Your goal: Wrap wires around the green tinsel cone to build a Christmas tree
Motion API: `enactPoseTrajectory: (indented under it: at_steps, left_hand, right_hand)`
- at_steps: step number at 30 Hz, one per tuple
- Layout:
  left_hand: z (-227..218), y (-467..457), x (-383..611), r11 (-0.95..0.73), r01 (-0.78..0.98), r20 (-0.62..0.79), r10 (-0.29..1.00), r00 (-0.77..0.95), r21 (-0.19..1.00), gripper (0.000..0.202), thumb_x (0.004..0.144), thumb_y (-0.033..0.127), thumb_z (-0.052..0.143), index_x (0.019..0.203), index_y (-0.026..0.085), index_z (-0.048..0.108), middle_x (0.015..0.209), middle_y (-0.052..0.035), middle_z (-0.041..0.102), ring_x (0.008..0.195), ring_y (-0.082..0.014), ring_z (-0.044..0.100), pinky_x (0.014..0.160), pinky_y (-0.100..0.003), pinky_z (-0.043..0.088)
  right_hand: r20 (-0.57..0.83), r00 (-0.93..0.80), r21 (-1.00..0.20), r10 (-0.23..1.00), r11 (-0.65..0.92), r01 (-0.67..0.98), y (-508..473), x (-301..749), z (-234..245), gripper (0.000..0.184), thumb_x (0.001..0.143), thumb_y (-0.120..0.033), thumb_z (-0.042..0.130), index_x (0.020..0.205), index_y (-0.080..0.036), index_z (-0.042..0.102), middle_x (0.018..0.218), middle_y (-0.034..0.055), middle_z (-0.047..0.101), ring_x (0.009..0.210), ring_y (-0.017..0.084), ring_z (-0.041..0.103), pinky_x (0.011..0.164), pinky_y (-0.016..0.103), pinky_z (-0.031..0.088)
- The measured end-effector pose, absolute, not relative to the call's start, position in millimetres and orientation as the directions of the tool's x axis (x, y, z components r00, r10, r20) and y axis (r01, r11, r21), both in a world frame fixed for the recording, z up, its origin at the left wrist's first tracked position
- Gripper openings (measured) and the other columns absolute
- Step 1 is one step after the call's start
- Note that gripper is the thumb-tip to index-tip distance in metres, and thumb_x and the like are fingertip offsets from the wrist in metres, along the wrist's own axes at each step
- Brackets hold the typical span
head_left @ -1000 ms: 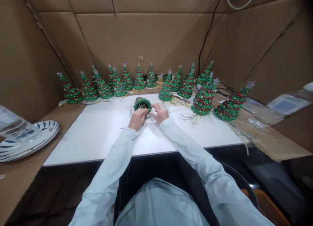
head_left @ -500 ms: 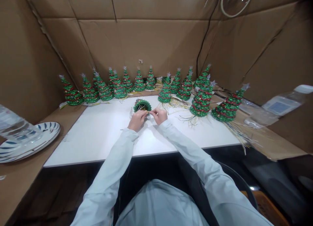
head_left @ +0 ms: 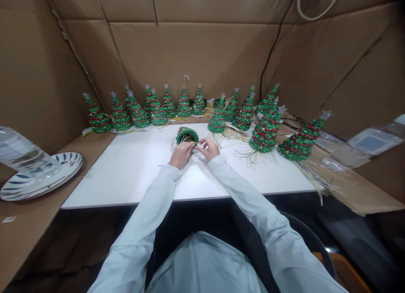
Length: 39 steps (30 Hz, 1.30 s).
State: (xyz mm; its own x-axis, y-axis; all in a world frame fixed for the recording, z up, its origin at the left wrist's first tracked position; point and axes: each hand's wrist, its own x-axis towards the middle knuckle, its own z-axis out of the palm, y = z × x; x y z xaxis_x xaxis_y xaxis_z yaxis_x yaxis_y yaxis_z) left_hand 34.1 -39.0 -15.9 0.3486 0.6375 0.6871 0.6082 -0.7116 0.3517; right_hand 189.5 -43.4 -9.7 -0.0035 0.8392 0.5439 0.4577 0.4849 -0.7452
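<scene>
Booth: brown corrugated cardboard sheets (head_left: 196, 52) wall in the space behind and beside the white tabletop (head_left: 120, 183).

Back row: about a dozen green beaded Christmas trees (head_left: 158, 111) with red garlands and silver star tips stand along the tabletop's far edge.

Right side: two more beaded trees (head_left: 265, 130) tilt at the tabletop's right edge, trailing pale wire ends (head_left: 311, 174); a clear plastic bottle (head_left: 370, 141) lies farther right.

Left side: a blue-patterned ceramic plate (head_left: 41, 177) sits left of the tabletop, overlapped by a clear bottle (head_left: 19, 148).

Held piece: a small beaded tree (head_left: 186, 136) lies tipped over above the tabletop's middle, hollow base showing wires, just beyond both hands.

Left hand (head_left: 182, 154): closed, gripping the tree's base rim.

Right hand (head_left: 209, 148): fingers pinched at the wires inside the rim.
</scene>
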Motion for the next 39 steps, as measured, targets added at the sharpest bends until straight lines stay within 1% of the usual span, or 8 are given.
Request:
enactPoseTrajectory:
  at_steps: [2, 5, 13, 16, 22, 29, 34, 39]
  left_hand:
    - [-12.3, -42.0, 34.7, -0.693, 0.601, 0.672, 0.666, 0.323, 0.397, 0.027, 0.087, 0.027, 0.038, 0.091, 0.015, 0.062, 0.083, -0.0073, 0.066, 0.080, -0.0162, 0.059, 0.076, -0.029, 0.046]
    - [-8.9, -45.0, 35.6, -0.678, 0.591, 0.655, 0.690, 0.308, 0.437, 0.028, 0.088, 0.029, 0.038, 0.088, 0.016, 0.063, 0.079, -0.0056, 0.066, 0.078, -0.0156, 0.060, 0.074, -0.029, 0.046]
    - [-9.5, -43.5, 35.8, -0.668, 0.592, 0.629, 0.708, 0.319, 0.451, 0.027, 0.086, 0.029, 0.040, 0.084, 0.017, 0.064, 0.076, -0.0049, 0.066, 0.075, -0.0164, 0.059, 0.074, -0.030, 0.045]
    - [-7.7, -45.8, 36.3, -0.644, 0.557, 0.605, 0.742, 0.288, 0.525, 0.028, 0.085, 0.033, 0.043, 0.086, 0.016, 0.065, 0.077, -0.0054, 0.067, 0.076, -0.0171, 0.060, 0.075, -0.031, 0.045]
    - [0.6, -51.4, 38.4, -0.480, 0.153, 0.479, 0.876, 0.045, 0.864, 0.042, 0.082, 0.046, 0.041, 0.091, 0.015, 0.067, 0.094, -0.0084, 0.067, 0.091, -0.0203, 0.060, 0.084, -0.033, 0.043]
    - [9.5, -52.7, 36.7, -0.385, -0.137, 0.382, 0.923, -0.053, 0.913, 0.046, 0.079, 0.051, 0.043, 0.086, 0.012, 0.067, 0.092, -0.0119, 0.067, 0.091, -0.0210, 0.061, 0.088, -0.036, 0.042]
    - [6.6, -53.3, 26.9, -0.480, -0.032, 0.457, 0.851, -0.259, 0.877, 0.047, 0.083, 0.048, 0.036, 0.079, 0.012, 0.065, 0.082, -0.0099, 0.067, 0.081, -0.0181, 0.062, 0.082, -0.033, 0.044]
    - [3.6, -54.7, 15.6, -0.463, 0.349, 0.580, 0.659, -0.480, 0.815, 0.040, 0.087, 0.037, 0.030, 0.078, 0.016, 0.063, 0.081, -0.0072, 0.063, 0.084, -0.0165, 0.057, 0.083, -0.031, 0.041]
  right_hand:
    - [0.611, -0.037, -0.648, 0.791, 0.526, 0.551, -44.6, 190.0, -10.6, 0.027, 0.075, -0.044, 0.056, 0.066, -0.019, 0.056, 0.071, 0.0019, 0.059, 0.057, 0.011, 0.050, 0.061, 0.025, 0.041]
    - [0.633, -0.006, -0.615, 0.774, 0.508, 0.602, -45.9, 189.6, -10.6, 0.030, 0.080, -0.045, 0.049, 0.067, -0.019, 0.057, 0.070, 0.0024, 0.060, 0.057, 0.011, 0.051, 0.061, 0.024, 0.041]
    - [0.578, -0.024, -0.690, 0.816, 0.504, 0.519, -44.7, 190.7, -8.7, 0.027, 0.079, -0.043, 0.047, 0.071, -0.019, 0.058, 0.074, 0.0018, 0.061, 0.062, 0.012, 0.054, 0.060, 0.023, 0.042]
    - [0.507, -0.034, -0.757, 0.861, 0.464, 0.460, -46.0, 190.4, -6.2, 0.025, 0.077, -0.042, 0.048, 0.069, -0.020, 0.055, 0.070, -0.0002, 0.059, 0.059, 0.011, 0.052, 0.056, 0.022, 0.041]
    - [0.394, 0.012, -0.881, 0.919, 0.374, 0.290, -45.7, 190.0, -8.9, 0.025, 0.073, -0.044, 0.048, 0.069, -0.020, 0.050, 0.062, -0.0026, 0.056, 0.048, 0.008, 0.047, 0.046, 0.020, 0.039]
    - [0.319, -0.005, -0.941, 0.948, 0.317, 0.114, -45.6, 188.7, -11.4, 0.023, 0.070, -0.043, 0.052, 0.067, -0.020, 0.050, 0.058, -0.0035, 0.055, 0.043, 0.008, 0.043, 0.037, 0.019, 0.032]
    - [-0.019, -0.198, -0.981, 0.980, -0.057, -0.187, -40.9, 191.3, -7.3, 0.028, 0.059, -0.040, 0.063, 0.053, -0.018, 0.046, 0.050, -0.0020, 0.054, 0.040, 0.008, 0.044, 0.034, 0.020, 0.030]
    - [-0.090, -0.242, -0.940, 0.966, -0.162, -0.300, -35.6, 201.7, -9.3, 0.055, 0.071, -0.050, 0.051, 0.036, -0.021, 0.020, 0.028, -0.0050, 0.027, 0.027, 0.005, 0.023, 0.030, 0.021, 0.018]
